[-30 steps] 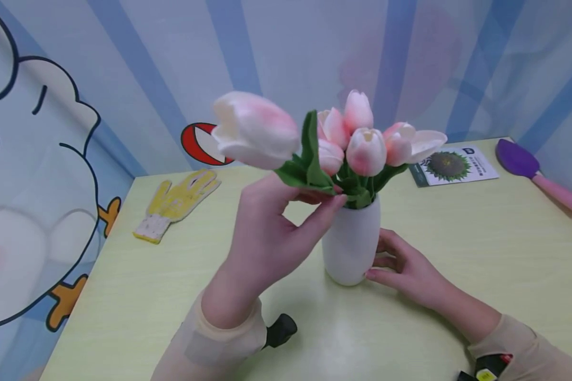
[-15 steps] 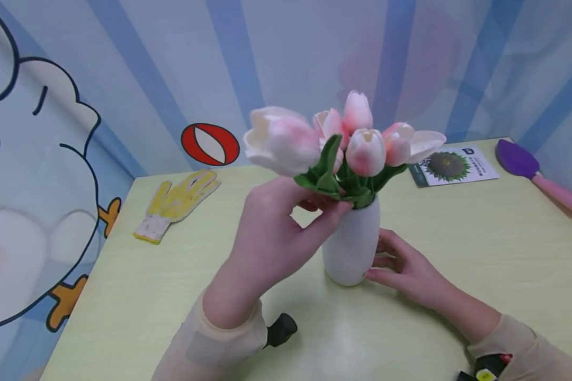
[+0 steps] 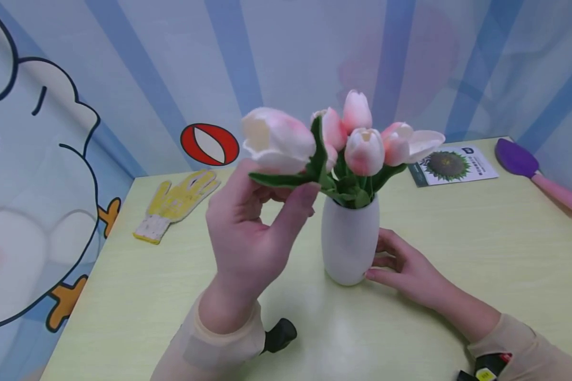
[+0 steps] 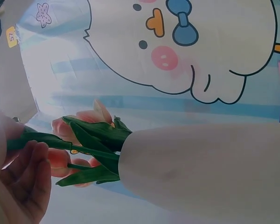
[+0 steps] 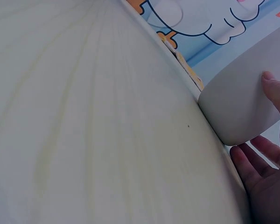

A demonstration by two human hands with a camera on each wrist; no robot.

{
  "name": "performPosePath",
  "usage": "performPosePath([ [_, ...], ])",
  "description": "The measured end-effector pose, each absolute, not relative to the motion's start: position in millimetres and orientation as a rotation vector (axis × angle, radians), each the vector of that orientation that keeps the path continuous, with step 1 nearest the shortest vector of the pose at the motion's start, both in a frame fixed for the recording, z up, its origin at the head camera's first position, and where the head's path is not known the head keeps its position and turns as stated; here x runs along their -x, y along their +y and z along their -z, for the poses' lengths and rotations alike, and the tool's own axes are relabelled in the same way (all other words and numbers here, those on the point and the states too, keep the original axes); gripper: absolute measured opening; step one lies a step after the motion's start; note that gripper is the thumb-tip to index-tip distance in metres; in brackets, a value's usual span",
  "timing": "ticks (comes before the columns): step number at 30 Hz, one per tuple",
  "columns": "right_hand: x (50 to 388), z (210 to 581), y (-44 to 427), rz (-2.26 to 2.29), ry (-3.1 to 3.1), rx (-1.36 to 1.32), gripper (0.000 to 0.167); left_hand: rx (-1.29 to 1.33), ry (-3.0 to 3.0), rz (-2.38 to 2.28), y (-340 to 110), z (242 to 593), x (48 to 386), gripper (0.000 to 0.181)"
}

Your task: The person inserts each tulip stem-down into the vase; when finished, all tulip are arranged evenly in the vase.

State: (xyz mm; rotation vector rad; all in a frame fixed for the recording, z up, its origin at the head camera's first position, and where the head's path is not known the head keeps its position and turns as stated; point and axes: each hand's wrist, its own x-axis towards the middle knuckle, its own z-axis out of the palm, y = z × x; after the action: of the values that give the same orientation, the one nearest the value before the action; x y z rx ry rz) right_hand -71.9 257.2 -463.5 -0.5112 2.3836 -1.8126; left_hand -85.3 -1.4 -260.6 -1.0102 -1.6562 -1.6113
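A white vase (image 3: 350, 243) stands upright on the table, holding several pink-and-white tulips (image 3: 365, 151) with green leaves. My left hand (image 3: 252, 233) is at the nearest tulip (image 3: 281, 138), whose bloom leans left over the fingers. Thumb and fingers pinch that tulip low at its leaves; in the left wrist view its green stem (image 4: 95, 151) runs from the hand into the vase mouth. Low on the vase's right side, my right hand (image 3: 412, 272) holds it with bent fingers. In the right wrist view the thumb (image 5: 275, 91) touches the vase wall.
A yellow-and-white work glove (image 3: 176, 206) lies at the back left of the table. At the back right are a card with a plant picture (image 3: 453, 165) and a purple-headed tool with a pink handle (image 3: 517, 157). A printed curtain (image 3: 295, 53) hangs behind.
The left hand and the tulip moved right toward the vase. Then the hand drew back left and now has a leaf across its fingers. The right hand and vase stayed put.
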Motion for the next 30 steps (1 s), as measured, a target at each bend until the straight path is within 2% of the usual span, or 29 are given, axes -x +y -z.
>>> performPosePath([
  [13,72.7,464.0,255.8,1.833,2.371,0.515,0.073,1.161,-1.873,1.449,2.4,261.3,83.9,0.015],
  [30,73.6,465.4,254.9,1.852,2.369,0.541,0.074,1.12,-1.913,1.347,6.1,266.5,88.9,0.01],
])
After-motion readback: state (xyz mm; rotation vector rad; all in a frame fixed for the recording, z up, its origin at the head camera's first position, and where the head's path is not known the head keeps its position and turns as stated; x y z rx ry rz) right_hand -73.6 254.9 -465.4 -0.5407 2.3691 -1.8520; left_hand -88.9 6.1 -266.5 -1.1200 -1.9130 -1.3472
